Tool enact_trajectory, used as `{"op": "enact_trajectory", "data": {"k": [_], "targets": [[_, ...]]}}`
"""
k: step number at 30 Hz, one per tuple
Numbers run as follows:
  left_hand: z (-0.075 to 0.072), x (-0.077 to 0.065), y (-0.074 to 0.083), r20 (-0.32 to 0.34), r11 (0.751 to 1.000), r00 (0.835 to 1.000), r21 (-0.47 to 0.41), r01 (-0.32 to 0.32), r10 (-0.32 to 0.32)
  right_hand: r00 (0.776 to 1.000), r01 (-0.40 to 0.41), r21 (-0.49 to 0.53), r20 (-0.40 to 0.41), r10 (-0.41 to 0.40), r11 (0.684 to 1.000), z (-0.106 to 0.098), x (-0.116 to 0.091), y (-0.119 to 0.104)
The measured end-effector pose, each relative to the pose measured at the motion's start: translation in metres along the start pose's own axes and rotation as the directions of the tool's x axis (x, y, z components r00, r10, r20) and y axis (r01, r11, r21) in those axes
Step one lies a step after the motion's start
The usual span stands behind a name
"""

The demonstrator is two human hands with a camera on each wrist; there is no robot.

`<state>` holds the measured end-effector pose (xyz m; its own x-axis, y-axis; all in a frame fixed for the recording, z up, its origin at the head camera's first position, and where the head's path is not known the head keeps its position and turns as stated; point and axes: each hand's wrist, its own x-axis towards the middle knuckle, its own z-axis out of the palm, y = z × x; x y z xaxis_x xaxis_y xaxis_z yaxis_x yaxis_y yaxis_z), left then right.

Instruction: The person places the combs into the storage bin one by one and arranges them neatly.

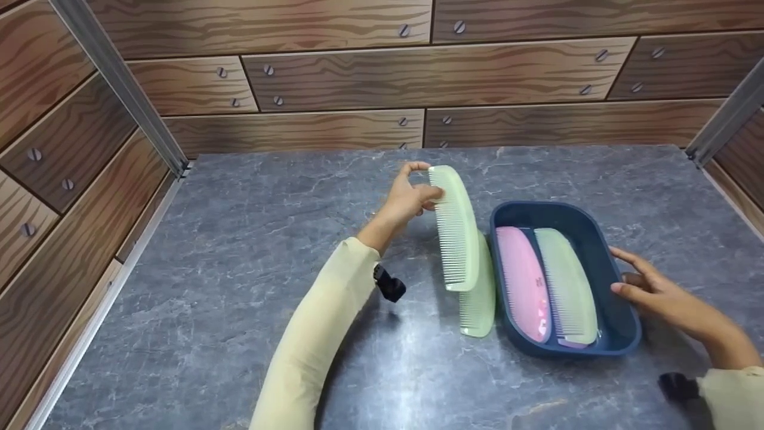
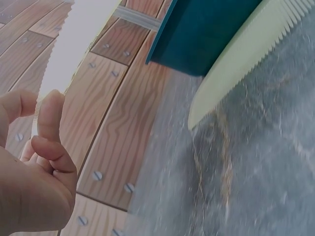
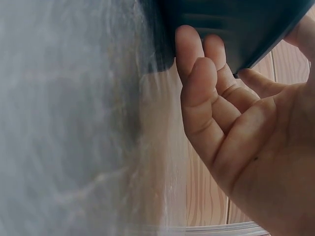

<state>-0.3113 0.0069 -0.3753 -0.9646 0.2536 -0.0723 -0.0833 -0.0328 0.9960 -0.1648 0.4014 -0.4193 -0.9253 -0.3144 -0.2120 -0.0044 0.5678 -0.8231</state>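
Note:
In the head view my left hand (image 1: pixel 409 194) pinches a light green comb (image 1: pixel 458 233) near its far end, raised over the table with the teeth to the left. A second light green comb (image 1: pixel 479 310) lies below it, partly hidden, beside a dark blue tub (image 1: pixel 603 257). Inside the tub are a pink comb (image 1: pixel 525 280) and another light green comb (image 1: pixel 567 283), with a lilac edge showing beneath the latter. My right hand (image 1: pixel 662 298) holds the tub's right side, its thumb at the rim. The right wrist view shows bent fingers (image 3: pixel 199 98) by the outer wall.
The grey marbled tabletop (image 1: pixel 239 286) carries all of this. Wood-patterned panels (image 1: pixel 334 77) stand behind it and along the sides, with metal posts (image 1: pixel 122 83) at the corners. A black wrist camera (image 1: pixel 389 283) sits by the left sleeve.

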Motion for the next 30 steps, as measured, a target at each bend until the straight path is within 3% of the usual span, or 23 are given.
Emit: {"op": "enact_trajectory", "data": {"k": [14,24,30], "targets": [[0.028,0.002,0.002,0.018,0.998,1.0,-0.055,-0.008,0.009,1.0,-0.004,0.017,0.002,0.004,1.0,0.0,0.0,0.0],[0.06,0.002,0.003,0.014,0.996,1.0,-0.089,0.024,-0.023,1.0,0.012,0.024,0.002,-0.012,1.0,0.001,0.001,0.001],[0.076,-0.001,0.005,0.051,0.996,0.999,-0.087,0.017,-0.013,1.0,-0.019,0.005,0.005,0.019,1.0,-0.001,0.001,0.0]]}}
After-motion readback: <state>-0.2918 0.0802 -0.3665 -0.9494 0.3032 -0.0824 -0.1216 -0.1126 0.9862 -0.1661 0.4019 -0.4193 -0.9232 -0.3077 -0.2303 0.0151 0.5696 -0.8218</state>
